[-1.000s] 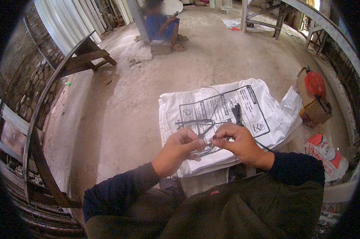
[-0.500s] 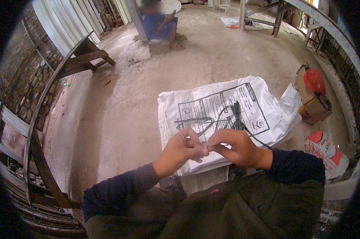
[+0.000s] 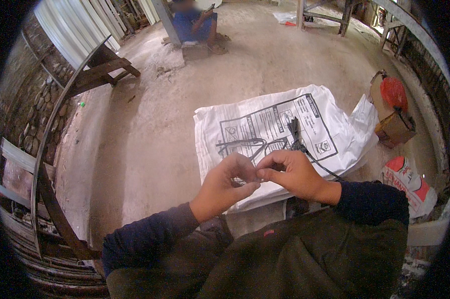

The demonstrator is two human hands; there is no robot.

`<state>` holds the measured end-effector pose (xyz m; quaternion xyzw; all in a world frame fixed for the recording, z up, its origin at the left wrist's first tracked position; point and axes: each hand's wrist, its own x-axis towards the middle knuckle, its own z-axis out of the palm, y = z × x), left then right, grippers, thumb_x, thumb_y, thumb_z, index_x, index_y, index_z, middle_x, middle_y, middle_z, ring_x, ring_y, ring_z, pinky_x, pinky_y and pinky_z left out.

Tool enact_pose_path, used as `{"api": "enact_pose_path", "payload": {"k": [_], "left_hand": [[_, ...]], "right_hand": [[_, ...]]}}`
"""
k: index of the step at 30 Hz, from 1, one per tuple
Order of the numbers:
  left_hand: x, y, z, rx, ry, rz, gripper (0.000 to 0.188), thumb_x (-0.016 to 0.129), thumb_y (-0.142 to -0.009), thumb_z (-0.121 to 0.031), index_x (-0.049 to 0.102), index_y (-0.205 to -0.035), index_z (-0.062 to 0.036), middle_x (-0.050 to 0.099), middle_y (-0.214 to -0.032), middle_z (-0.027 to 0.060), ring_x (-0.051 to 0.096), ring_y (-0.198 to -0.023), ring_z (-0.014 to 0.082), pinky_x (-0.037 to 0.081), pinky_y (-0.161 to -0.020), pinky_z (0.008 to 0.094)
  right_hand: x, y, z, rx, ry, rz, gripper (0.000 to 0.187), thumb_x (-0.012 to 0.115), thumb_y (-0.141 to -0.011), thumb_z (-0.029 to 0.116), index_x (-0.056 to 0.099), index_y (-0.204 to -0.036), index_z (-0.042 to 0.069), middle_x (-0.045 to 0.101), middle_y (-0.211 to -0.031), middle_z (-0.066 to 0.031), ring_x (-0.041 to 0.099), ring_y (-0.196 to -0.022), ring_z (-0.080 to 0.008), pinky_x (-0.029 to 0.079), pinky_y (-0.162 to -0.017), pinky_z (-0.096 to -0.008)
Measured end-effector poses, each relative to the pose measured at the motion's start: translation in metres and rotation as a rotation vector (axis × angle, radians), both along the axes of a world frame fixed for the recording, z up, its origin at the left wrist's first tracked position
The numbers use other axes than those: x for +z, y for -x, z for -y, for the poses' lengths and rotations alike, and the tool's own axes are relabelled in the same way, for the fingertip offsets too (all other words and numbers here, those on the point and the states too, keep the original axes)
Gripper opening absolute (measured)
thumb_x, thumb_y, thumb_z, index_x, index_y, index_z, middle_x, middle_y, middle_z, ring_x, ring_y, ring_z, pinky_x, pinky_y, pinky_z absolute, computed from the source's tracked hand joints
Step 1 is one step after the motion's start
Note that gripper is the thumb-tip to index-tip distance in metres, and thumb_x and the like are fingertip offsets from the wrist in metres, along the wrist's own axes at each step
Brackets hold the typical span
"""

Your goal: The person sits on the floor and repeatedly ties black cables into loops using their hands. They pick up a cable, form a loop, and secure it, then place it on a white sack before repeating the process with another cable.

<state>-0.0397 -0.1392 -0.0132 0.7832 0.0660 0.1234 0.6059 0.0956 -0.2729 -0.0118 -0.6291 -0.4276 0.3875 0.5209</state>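
My left hand (image 3: 231, 182) and my right hand (image 3: 297, 175) meet fingertip to fingertip above a white woven sack (image 3: 210, 124) with dark printing. The right thumb and forefinger are pinched together, where a strand of thin black cord (image 3: 259, 144) runs down to them. Curled fingers on the left touch the right fingertips, and the left thumb lies a little lower; what they grip is too small to make out. Beyond the right hand, a gathered bundle of black cord (image 3: 296, 134) rests on the sack. One strand trails from it to the right, behind my wrist.
Right of the sack stand an open cardboard box (image 3: 397, 129) and a red rounded object (image 3: 393, 93). A red-and-white bag (image 3: 409, 184) lies nearer me. At the far side a person in blue (image 3: 195, 27) sits beside a post. A wooden frame (image 3: 105, 67) stands left.
My left thumb has dropped away from the left fingertips, widening the gap between them. The right hand keeps its pinch. The view has shifted slightly, so the sack appears higher.
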Motion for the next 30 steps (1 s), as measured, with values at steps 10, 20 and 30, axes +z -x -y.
{"api": "enact_pose_path", "payload": {"k": [10, 20, 30], "left_hand": [[0.002, 0.002, 0.003, 0.051, 0.079, -0.024, 0.025, 0.063, -0.073, -0.004, 0.044, -0.089, -0.0042, 0.052, -0.079, 0.0023, 0.054, -0.075, 0.0090, 0.046, -0.065, 0.0228], [-0.001, -0.005, 0.004, 0.178, 0.028, 0.007, 0.031, 0.061, -0.067, 0.000, 0.038, -0.088, -0.0037, 0.053, -0.078, 0.0053, 0.054, -0.074, 0.0130, 0.044, -0.067, 0.0252], [0.001, -0.005, -0.003, 0.155, 0.030, -0.005, 0.027, 0.063, -0.069, -0.001, 0.042, -0.087, -0.0032, 0.053, -0.080, 0.0042, 0.055, -0.081, 0.0121, 0.046, -0.067, 0.0241]], "right_hand": [[0.011, -0.002, 0.003, 0.048, -0.039, 0.201, 0.012, 0.062, -0.075, 0.009, 0.062, -0.082, -0.001, 0.059, -0.074, -0.0070, 0.055, -0.071, -0.0128, 0.042, -0.063, -0.0244], [0.000, 0.004, 0.000, 0.070, -0.087, 0.357, 0.012, 0.054, -0.081, 0.011, 0.052, -0.087, 0.001, 0.050, -0.079, -0.0048, 0.048, -0.072, -0.0109, 0.040, -0.065, -0.0243], [-0.004, -0.001, -0.002, 0.179, 0.077, -0.669, 0.020, 0.051, -0.086, 0.017, 0.051, -0.100, 0.002, 0.053, -0.082, -0.0004, 0.050, -0.074, -0.0080, 0.042, -0.068, -0.0229]]}}
